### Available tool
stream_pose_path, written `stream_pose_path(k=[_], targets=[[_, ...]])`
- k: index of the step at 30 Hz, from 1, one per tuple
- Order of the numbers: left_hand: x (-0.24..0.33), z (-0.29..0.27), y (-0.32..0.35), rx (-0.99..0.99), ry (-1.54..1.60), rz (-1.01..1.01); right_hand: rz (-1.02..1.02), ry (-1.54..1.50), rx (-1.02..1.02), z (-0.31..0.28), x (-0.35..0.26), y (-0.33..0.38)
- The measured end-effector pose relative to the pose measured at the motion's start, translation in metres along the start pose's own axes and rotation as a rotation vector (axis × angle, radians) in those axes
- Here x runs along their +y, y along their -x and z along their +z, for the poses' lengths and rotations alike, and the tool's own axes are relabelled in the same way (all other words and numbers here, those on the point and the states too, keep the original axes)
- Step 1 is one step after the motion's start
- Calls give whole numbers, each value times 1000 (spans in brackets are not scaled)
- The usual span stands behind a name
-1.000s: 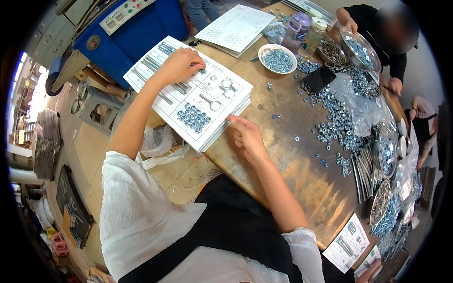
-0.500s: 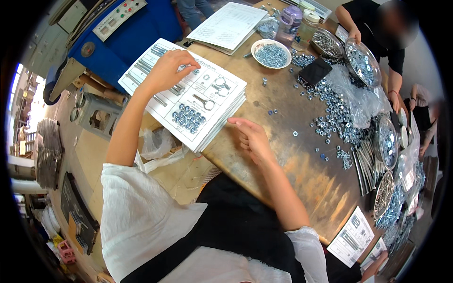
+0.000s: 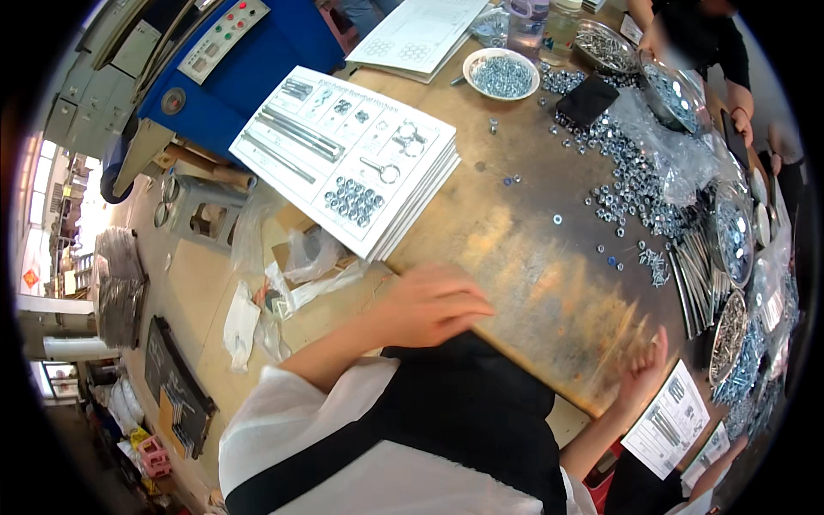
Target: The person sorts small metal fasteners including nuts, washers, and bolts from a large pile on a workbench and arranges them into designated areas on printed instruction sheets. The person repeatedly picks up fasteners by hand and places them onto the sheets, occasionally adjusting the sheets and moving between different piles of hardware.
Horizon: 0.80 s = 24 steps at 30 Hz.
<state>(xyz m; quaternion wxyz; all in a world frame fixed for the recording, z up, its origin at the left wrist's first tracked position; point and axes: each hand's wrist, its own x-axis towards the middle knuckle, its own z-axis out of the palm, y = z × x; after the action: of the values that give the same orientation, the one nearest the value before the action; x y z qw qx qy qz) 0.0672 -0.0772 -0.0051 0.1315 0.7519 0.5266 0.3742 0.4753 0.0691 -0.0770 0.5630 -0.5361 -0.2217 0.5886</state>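
My left hand [image 3: 433, 305], smeared by motion, hangs over the table's near edge, below a stack of white printed cards [image 3: 416, 225]. Whether its fingers hold anything cannot be made out. On the top card lie long metal rods [image 3: 300, 133], a ring-ended bolt [image 3: 380, 171], other small hardware and a cluster of nuts [image 3: 354, 202]. Over by the table's right front edge is my right hand [image 3: 642, 367], with one finger raised and the others curled in. Anything within the curled fingers is hidden. It is nearest to a printed sheet [image 3: 665, 421].
Loose nuts [image 3: 631, 189], a plastic bag [image 3: 669, 159], a black pouch-like thing [image 3: 586, 100] and metal rods [image 3: 691, 279] spread over the right side. A bowl of small screws [image 3: 502, 77] stands at the back. Across the table, a person [image 3: 734, 64] handles a metal tray [image 3: 674, 94].
My left hand has left the top card and come down toward my body. My right hand has swung right, from beside the stack to the table's right front edge. The view has shifted.
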Motion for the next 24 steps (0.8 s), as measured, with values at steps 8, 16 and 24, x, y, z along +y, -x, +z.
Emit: stream_pose_path(k=[8, 16, 24], targets=[[65, 171, -73, -562, 669, 160, -429, 193, 232, -147, -62, -3], [153, 372, -105, -982, 1483, -687, -136, 1422, 1162, -417, -155, 4], [192, 391, -110, -1000, 1416, -645, -165, 1406, 860, -516, -152, -17]])
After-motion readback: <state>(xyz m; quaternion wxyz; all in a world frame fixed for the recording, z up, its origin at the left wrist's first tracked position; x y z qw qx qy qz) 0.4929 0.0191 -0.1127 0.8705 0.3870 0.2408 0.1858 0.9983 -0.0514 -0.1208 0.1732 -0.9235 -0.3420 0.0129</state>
